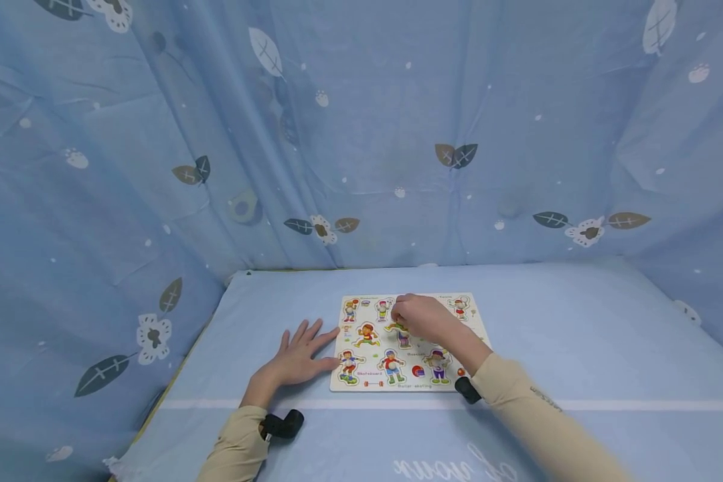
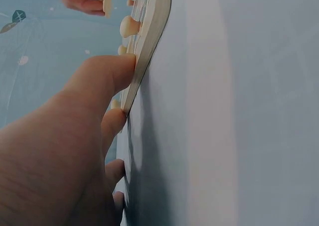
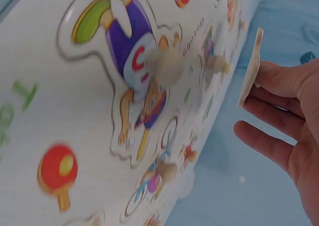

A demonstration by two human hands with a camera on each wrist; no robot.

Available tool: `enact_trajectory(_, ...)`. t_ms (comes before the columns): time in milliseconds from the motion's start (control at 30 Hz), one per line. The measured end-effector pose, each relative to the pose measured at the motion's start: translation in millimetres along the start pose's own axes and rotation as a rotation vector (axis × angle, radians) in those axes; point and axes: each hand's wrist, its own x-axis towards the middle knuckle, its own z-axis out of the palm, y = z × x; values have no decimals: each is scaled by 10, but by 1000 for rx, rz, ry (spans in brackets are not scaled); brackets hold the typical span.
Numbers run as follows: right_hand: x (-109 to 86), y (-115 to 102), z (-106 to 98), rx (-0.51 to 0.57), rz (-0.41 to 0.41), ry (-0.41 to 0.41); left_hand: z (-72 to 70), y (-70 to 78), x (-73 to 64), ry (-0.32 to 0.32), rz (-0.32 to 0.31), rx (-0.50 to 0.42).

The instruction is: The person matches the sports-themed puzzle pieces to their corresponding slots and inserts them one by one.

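A white wooden knob puzzle board [image 1: 369, 359] printed with sports figures lies on the table. My left hand [image 1: 298, 358] rests at its left side with fingers spread. In the left wrist view, the left thumb [image 2: 114, 71] and a finger touch the board's edge. Over the upper middle of the board, my right hand [image 1: 424, 318] pinches a thin wooden puzzle piece [image 3: 252, 69] between thumb and fingers. That piece is tilted and held apart from the board, its printed side mostly hidden. Several pieces with round knobs [image 3: 167, 66] sit in the board around it.
Pale blue cloth [image 1: 578, 335] with a white stripe covers the table. A blue patterned curtain [image 1: 385, 134] hangs behind and to the left. Each wrist carries a black camera mount, such as the left one [image 1: 284, 424].
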Motion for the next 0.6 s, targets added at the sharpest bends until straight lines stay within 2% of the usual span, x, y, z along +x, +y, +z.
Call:
enact_trajectory(133, 101, -112, 62, 22, -7, -36, -5, -2, -6, -3, -4, 3)
enact_trajectory(367, 212, -266, 179, 20, -92, -48, -8, 12, -1, -15, -11, 0)
enact_trajectory(600, 227, -260, 227, 89, -54, -65, -14, 24, 7, -8, -9, 0)
